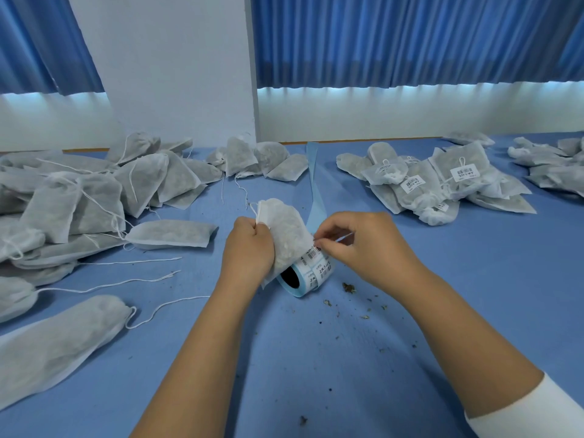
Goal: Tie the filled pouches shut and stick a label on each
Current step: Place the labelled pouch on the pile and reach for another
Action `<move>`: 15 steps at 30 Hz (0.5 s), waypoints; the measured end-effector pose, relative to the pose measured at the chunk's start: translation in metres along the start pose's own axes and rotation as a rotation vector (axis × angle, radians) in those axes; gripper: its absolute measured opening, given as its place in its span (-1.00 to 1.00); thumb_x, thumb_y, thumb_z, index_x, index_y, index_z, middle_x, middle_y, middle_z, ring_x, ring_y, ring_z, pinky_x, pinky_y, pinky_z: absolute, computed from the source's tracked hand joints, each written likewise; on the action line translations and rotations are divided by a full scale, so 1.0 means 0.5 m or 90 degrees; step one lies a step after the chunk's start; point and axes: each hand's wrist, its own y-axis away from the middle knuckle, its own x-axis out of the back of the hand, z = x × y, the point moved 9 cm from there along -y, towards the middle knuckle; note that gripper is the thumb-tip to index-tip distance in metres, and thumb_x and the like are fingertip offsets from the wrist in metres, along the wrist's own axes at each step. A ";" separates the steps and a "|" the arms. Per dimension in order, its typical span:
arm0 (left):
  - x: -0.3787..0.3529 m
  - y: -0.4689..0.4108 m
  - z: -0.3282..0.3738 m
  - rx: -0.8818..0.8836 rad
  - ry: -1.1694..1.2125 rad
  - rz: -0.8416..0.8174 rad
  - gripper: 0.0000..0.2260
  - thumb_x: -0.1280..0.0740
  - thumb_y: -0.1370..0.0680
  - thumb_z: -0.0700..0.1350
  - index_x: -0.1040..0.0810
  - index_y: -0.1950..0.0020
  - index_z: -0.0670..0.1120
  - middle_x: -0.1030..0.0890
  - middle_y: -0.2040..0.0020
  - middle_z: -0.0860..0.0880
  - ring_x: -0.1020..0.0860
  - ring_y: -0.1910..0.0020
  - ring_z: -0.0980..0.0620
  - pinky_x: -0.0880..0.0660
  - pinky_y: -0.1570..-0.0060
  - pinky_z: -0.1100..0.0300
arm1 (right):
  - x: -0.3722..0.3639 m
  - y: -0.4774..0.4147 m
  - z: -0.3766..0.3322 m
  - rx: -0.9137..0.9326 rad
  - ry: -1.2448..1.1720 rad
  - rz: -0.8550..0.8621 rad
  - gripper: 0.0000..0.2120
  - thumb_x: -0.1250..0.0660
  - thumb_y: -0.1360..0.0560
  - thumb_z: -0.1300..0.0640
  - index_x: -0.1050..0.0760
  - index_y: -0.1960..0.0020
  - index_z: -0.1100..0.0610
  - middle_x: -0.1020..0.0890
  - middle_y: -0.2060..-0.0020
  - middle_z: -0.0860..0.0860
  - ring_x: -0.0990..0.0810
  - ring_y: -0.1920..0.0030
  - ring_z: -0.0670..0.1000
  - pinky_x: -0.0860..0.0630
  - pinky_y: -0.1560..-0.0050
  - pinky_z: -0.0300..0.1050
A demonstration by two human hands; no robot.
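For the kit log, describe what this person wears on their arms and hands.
Both hands are bare: no gloves, rings or watch show on the left hand or the right hand. The left forearm is uncovered as far as the frame edge. The right arm has a plain white sleeve ending partway up the forearm, with no markings visible.

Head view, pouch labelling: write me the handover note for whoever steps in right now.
Left hand grips a filled pouch by its neck, over the label roll on the table.
Right hand pinches a label at the roll's top; it is not yet on the pouch.
Done: labelled pouches piled at right.
Left: stick this label, then work through the unlabelled heap on the left, several with loose strings.
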 end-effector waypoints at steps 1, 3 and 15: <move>0.000 0.000 -0.001 0.002 0.000 0.000 -0.77 -0.09 -0.65 -0.14 -0.31 0.21 -0.05 -0.41 0.27 0.05 -0.35 0.33 0.13 -0.20 0.40 0.22 | 0.000 0.000 0.000 0.002 0.009 -0.006 -0.93 -0.46 -0.46 0.14 -0.64 0.13 -0.02 -0.66 0.13 -0.14 -0.61 0.09 -0.19 -0.54 0.01 -0.25; -0.001 -0.001 0.000 -0.001 -0.006 -0.003 -0.74 -0.09 -0.65 -0.15 -0.27 0.25 -0.05 -0.37 0.31 0.05 -0.33 0.36 0.12 -0.20 0.46 0.27 | 0.002 -0.001 -0.002 0.009 -0.006 -0.011 -0.93 -0.44 -0.45 0.15 -0.59 0.15 -0.01 -0.63 0.06 -0.09 -0.56 -0.02 -0.16 -0.55 -0.03 -0.20; -0.001 -0.002 -0.002 -0.001 -0.004 -0.011 -0.70 -0.10 -0.62 -0.20 -0.20 0.31 -0.05 -0.30 0.36 0.04 -0.26 0.41 0.08 -0.26 0.56 0.35 | 0.043 -0.005 0.002 -0.008 -0.339 0.082 -0.79 -0.29 -0.47 0.30 -0.48 0.28 0.06 -0.69 0.09 -0.08 -0.62 0.00 -0.12 -0.56 0.04 -0.24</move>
